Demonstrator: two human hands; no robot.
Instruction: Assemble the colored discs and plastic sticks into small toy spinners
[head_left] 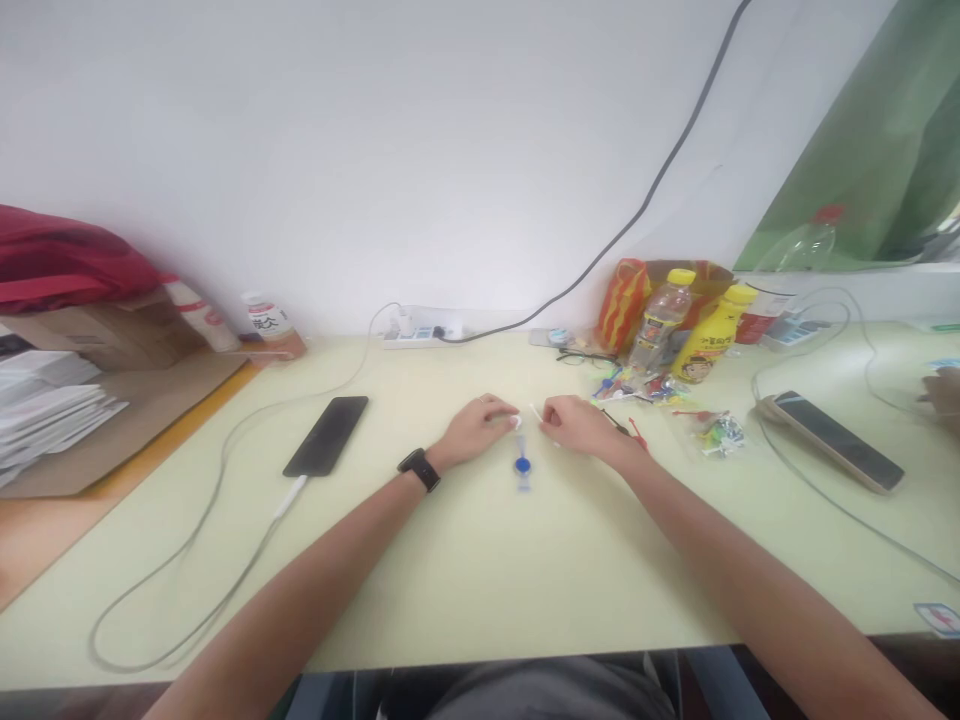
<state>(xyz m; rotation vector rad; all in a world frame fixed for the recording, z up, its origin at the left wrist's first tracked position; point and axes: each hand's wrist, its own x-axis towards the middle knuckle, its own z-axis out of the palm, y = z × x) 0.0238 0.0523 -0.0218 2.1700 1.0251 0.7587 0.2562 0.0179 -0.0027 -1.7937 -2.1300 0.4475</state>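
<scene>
Fingers (501, 403) of L hand (474, 430) clamped on white pc (516, 423), R hand (577, 425) ditto on white stick (535, 411), blue disc (522, 466) nr both

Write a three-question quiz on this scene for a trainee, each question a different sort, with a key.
1. Multiple choice: what colour is the small round piece lying on the table?
A) red
B) blue
C) green

2. True or false: the left hand pinches a small white piece.

3. Fill in the blank: the yellow bottle and the clear bottle next to it both have ____ caps.

Key: 1. B; 2. true; 3. yellow.
</scene>
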